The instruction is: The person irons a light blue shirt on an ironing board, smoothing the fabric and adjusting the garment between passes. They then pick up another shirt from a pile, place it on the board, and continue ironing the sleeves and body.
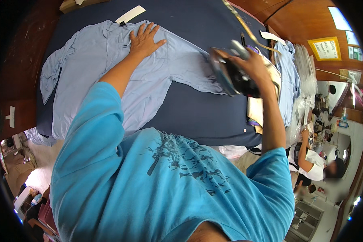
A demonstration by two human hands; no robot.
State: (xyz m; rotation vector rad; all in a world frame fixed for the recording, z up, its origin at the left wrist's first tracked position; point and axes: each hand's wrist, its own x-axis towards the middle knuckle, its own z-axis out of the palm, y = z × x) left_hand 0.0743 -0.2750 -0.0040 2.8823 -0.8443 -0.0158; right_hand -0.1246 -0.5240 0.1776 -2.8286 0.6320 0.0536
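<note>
A light blue long-sleeved shirt [92, 68] lies spread on a dark blue covered table [197, 113]. My left hand [143, 42] rests flat near its collar and shoulder, fingers spread. In my right hand [252, 66] is a clothes iron [234, 74], blurred by motion, at the cuff end of the shirt's right-hand sleeve. Whether its plate touches the fabric I cannot tell. A white paper tag [130, 14] lies at the collar.
Folded cream cloth [255, 111] lies at the table's right edge, beside another blue garment [286, 80] and clear plastic sleeves [304, 64]. A patterned cord [246, 26] hangs above the iron. Wooden walls border the table. Another person [310, 165] is at work further right.
</note>
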